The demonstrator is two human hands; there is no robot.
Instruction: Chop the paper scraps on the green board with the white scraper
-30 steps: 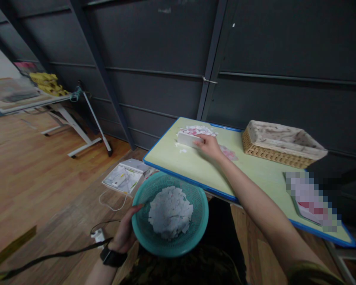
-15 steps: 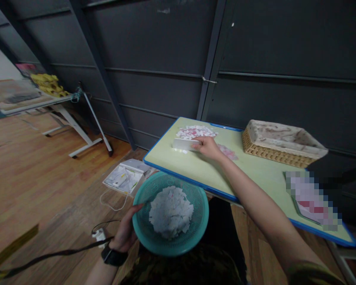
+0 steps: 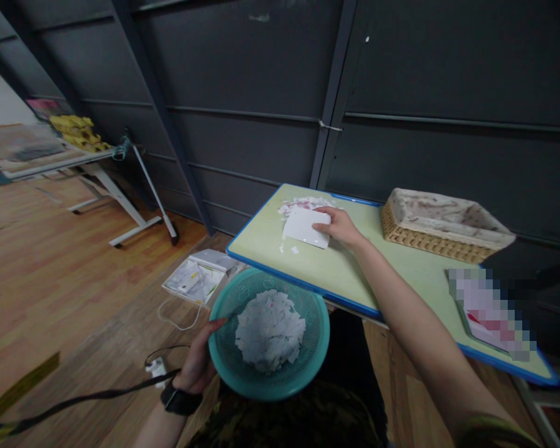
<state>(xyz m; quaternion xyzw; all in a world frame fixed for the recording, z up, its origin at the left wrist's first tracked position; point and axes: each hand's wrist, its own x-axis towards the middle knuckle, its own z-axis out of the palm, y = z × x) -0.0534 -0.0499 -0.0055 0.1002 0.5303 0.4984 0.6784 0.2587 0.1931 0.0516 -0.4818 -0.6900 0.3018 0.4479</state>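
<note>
My left hand grips the rim of a teal plastic colander, thumb over the edge. White torn paper scraps are heaped inside the colander, which sits at my lap below the table edge. My right hand is closed on a flat white card, fingers at its right side. The card stands tilted on the pale yellow tabletop, its face turned toward me. Behind it lies a pile of white and pink paper scraps, partly hidden by the card. A few loose scraps lie in front.
A lined wicker basket stands at the table's back right, with a blurred-out flat item nearer the right end. An open white box sits on the floor at left. A black cord crosses the left foreground. Dark wall panels rise behind.
My right hand has turned the card from nearly edge-on to face me and shifted slightly right. The card now covers more of the scrap pile. My left hand and the colander have stayed nearly still.
</note>
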